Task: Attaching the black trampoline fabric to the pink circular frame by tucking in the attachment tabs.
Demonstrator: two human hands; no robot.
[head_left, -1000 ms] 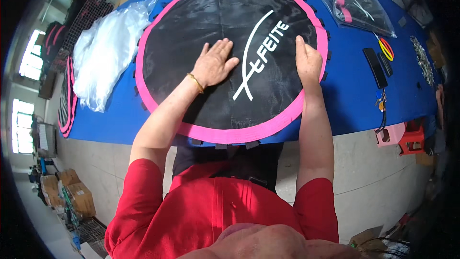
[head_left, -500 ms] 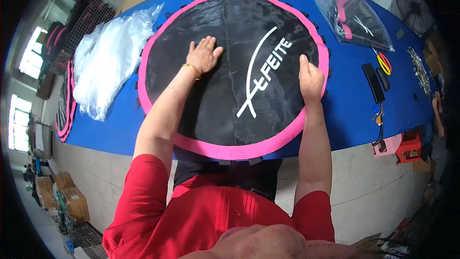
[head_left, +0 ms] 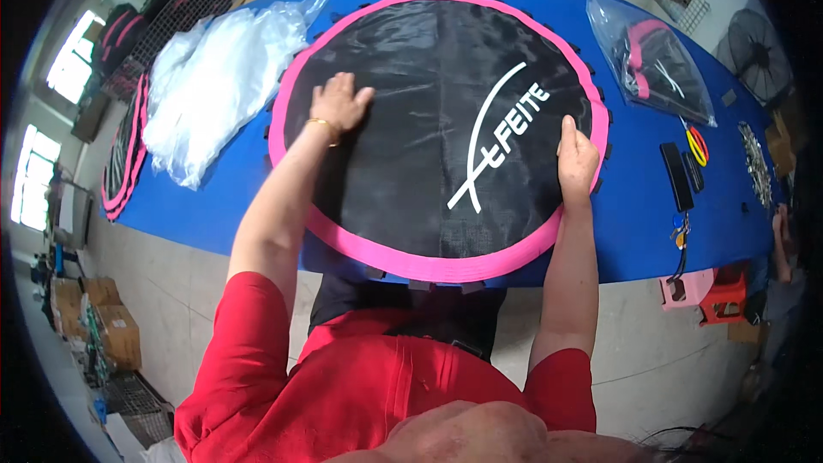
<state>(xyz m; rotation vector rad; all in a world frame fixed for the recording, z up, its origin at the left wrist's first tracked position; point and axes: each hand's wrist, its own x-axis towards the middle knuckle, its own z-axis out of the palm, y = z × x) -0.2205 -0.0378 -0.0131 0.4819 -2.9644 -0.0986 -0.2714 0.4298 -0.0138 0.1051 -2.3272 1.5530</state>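
A round black trampoline mat (head_left: 386, 154) with a pink border and white print lies spread on the blue table (head_left: 206, 214), dark tabs showing round its rim. My left hand (head_left: 338, 107), a gold bangle at its wrist, rests flat on the left part of the mat with fingers stretched out. Over the mat's right edge, just inside the pink border, my right hand (head_left: 578, 159) is closed with the thumb pointing away from me. Its curled fingers hide whether anything is gripped.
Clear plastic bags (head_left: 223, 77) lie left of the mat, near another pink-edged black piece (head_left: 126, 159). To the right are a bagged pink-and-black piece (head_left: 656, 64), yellow-and-red-handled scissors (head_left: 696, 146), a black phone-like object (head_left: 675, 176), keys (head_left: 680, 231) and metal parts (head_left: 755, 163).
My left hand has slid left across the mat. The whole scene appears shifted somewhat to the right, while my right hand stays closed at the mat's right edge.
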